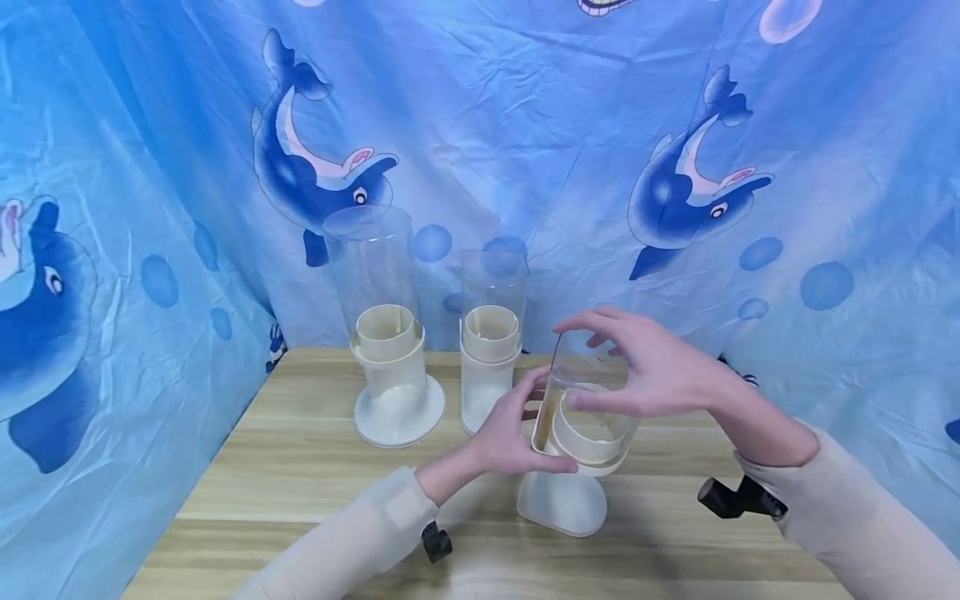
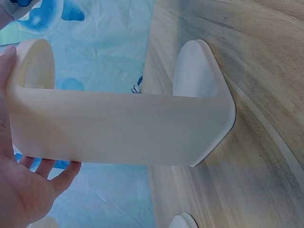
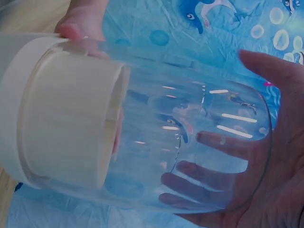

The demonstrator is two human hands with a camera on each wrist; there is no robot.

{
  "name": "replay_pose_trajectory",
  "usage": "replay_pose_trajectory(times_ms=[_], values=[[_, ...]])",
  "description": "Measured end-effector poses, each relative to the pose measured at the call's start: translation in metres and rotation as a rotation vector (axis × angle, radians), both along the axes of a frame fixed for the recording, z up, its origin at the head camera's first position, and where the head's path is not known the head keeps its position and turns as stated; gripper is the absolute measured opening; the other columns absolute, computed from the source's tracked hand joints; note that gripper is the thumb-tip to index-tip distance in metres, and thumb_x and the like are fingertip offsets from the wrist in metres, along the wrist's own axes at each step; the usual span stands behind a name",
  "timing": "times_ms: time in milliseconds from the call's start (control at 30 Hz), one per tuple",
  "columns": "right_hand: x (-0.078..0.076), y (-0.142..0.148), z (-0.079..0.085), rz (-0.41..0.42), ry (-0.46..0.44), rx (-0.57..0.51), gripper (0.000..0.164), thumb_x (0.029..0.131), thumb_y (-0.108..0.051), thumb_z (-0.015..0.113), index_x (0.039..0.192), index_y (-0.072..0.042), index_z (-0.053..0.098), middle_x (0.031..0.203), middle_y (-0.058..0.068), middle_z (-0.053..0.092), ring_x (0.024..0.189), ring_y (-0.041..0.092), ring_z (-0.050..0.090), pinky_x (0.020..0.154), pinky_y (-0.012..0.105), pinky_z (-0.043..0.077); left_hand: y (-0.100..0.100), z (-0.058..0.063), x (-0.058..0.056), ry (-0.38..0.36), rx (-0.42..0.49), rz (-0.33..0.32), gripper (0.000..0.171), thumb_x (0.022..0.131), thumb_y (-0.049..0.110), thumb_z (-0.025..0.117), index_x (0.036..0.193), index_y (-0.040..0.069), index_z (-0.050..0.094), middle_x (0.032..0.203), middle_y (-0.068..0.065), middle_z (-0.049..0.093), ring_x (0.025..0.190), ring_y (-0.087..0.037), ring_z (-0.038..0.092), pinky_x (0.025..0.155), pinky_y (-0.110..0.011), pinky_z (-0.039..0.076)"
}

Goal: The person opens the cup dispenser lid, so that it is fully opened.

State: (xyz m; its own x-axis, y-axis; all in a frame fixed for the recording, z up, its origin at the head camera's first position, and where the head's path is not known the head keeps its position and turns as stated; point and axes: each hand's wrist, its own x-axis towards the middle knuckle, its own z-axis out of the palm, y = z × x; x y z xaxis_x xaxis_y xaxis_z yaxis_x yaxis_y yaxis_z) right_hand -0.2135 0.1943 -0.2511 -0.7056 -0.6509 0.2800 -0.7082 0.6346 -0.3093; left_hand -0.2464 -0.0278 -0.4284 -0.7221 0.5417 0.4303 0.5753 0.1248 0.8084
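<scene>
My left hand (image 1: 506, 437) grips a white stand (image 2: 109, 128) near its top ring, with the thumb on the front side and the fingers behind. A clear, open-topped cylinder (image 3: 147, 166) sits in that ring, around a shorter cream-coloured inner ring (image 3: 71, 118). The stand's flat, rounded base (image 1: 566, 504) is at the tabletop; whether it touches cannot be told. Around the cylinder's upper end spreads my right hand (image 1: 660, 362). Its fingers (image 3: 204, 183) show through the clear wall, and its thumb stands apart from the wall in the right wrist view.
Two similar white stands with clear cylinders stand upright farther back: a wider one (image 1: 397, 408) at left and a narrower one (image 1: 486, 383) in the middle. They rest on a wood-grain table (image 1: 300, 467). Blue dolphin-print cloth (image 1: 525, 150) hangs behind and at both sides.
</scene>
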Motion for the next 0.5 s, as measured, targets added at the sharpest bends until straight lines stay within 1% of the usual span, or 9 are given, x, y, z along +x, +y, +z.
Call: replay_pose_trajectory(times_ms=[67, 133, 333, 500], values=[[0.0000, -0.0018, -0.0007, 0.006, -0.014, -0.002, 0.075, 0.085, -0.049, 0.087, 0.148, -0.022, 0.058, 0.145, 0.000, 0.065, 0.115, 0.024, 0.070, 0.092, 0.048, 0.062, -0.0009, 0.0000, 0.0004, -0.012, -0.001, 0.006, 0.117, 0.066, 0.023, 0.102, 0.160, 0.033, 0.033, 0.149, 0.002, 0.060, 0.135, -0.021, 0.061, 0.106, -0.033, 0.058], [0.0002, -0.0025, -0.0006, 0.003, -0.031, -0.017, 0.076, 0.083, -0.048, 0.089, 0.147, -0.021, 0.059, 0.145, -0.001, 0.065, 0.115, 0.024, 0.071, 0.093, 0.049, 0.062, -0.0011, 0.0005, 0.0003, -0.015, -0.003, 0.007, 0.118, 0.066, 0.023, 0.103, 0.160, 0.033, 0.033, 0.147, 0.002, 0.060, 0.134, -0.019, 0.062, 0.105, -0.031, 0.059], [0.0000, -0.0027, -0.0007, -0.008, -0.072, -0.067, 0.075, 0.080, -0.043, 0.093, 0.143, -0.019, 0.062, 0.143, -0.001, 0.067, 0.115, 0.026, 0.072, 0.097, 0.052, 0.062, 0.0003, 0.0042, 0.0007, -0.024, -0.004, 0.009, 0.116, 0.065, 0.024, 0.103, 0.159, 0.028, 0.034, 0.144, -0.004, 0.062, 0.130, -0.019, 0.064, 0.101, -0.029, 0.060], [0.0007, -0.0024, -0.0033, -0.017, -0.069, -0.098, 0.073, 0.077, -0.039, 0.096, 0.140, -0.020, 0.064, 0.141, -0.003, 0.069, 0.115, 0.026, 0.073, 0.098, 0.052, 0.062, 0.0003, 0.0058, 0.0027, -0.033, -0.034, 0.024, 0.117, 0.065, 0.027, 0.103, 0.158, 0.028, 0.033, 0.142, -0.005, 0.061, 0.123, -0.020, 0.067, 0.098, -0.031, 0.061]])
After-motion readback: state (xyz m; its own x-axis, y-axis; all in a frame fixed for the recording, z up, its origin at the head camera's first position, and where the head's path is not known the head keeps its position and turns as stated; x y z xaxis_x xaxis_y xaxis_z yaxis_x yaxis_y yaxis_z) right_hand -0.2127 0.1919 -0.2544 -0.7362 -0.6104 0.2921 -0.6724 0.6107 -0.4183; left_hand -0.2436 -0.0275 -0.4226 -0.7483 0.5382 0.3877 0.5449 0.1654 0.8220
